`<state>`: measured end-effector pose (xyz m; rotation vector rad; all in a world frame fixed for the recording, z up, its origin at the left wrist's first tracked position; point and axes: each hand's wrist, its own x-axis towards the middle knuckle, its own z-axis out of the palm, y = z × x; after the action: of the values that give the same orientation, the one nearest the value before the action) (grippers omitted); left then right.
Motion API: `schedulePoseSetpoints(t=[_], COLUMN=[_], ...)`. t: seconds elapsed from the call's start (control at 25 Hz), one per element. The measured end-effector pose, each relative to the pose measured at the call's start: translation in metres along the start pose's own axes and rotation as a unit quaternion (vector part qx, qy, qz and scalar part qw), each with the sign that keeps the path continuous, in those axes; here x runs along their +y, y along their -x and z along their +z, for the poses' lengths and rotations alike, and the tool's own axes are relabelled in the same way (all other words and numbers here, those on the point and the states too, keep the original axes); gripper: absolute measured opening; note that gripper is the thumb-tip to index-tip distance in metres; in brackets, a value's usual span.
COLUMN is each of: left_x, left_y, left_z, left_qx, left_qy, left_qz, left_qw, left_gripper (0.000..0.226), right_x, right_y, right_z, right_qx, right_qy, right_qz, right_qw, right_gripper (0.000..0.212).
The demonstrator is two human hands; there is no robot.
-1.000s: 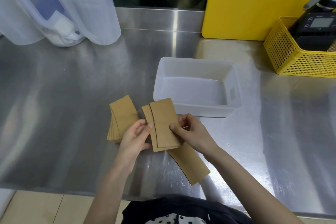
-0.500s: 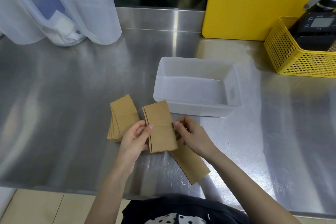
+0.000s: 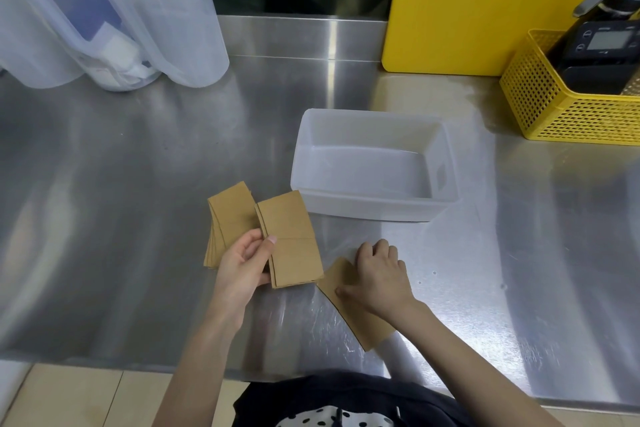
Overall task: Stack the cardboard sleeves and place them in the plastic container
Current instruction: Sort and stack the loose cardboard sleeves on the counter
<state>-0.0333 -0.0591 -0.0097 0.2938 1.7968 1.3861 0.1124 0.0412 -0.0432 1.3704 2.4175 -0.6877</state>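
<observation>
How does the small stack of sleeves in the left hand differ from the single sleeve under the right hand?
The stack in the left hand holds several sleeves, their edges showing; the sleeve under the right hand looks like one piece. The stack is gripped between thumb and fingers of the left hand; the single sleeve lies flat on the steel table, pressed by the right hand. The stack is fully visible; the single sleeve is partly covered. Both are plain brown cardboard.

sleeves [image 3: 291, 239] left of container [image 3: 375, 215]
</observation>
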Motion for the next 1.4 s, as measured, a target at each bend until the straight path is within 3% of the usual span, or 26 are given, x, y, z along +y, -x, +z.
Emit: schedulePoseSetpoints(t=[0.28, 0.52, 0.84, 1.0, 1.16, 1.4], left_x=[0.001, 0.002, 0.000, -0.003, -0.002, 0.000], left_y=[0.001, 0.000, 0.002, 0.001, 0.003, 0.009], left_z=[0.001, 0.000, 0.000, 0.003, 0.010, 0.021], left_qx=[0.004, 0.007, 0.007, 0.007, -0.017, -0.067], left_qy=[0.000, -0.002, 0.000, -0.027, -0.032, -0.033], left_qz=[-0.006, -0.007, -0.001, 0.000, 0.000, 0.007], left_qw=[1.000, 1.000, 1.000, 1.000, 0.999, 0.997], left_gripper=[0.017, 0.017, 0.011, 0.028, 0.032, 0.014], right_x=[-0.001, 0.007, 0.021, 0.024, 0.018, 0.003], right_y=[-0.002, -0.003, -0.003, 0.001, -0.001, -0.005], right_z=[0.001, -0.004, -0.028, -0.050, -0.061, -0.053], right_qx=[-0.015, -0.008, 0.007, 0.009, 0.007, 0.044], right_qy=[-0.032, -0.180, -0.426, -0.533, -0.601, -0.622], right_qz=[-0.010, -0.028, -0.023, -0.018, -0.030, -0.024], right_qw=[0.999, 0.983, 0.904, 0.846, 0.799, 0.782], right_gripper=[0.052, 0.040, 0.016, 0.018, 0.021, 0.019])
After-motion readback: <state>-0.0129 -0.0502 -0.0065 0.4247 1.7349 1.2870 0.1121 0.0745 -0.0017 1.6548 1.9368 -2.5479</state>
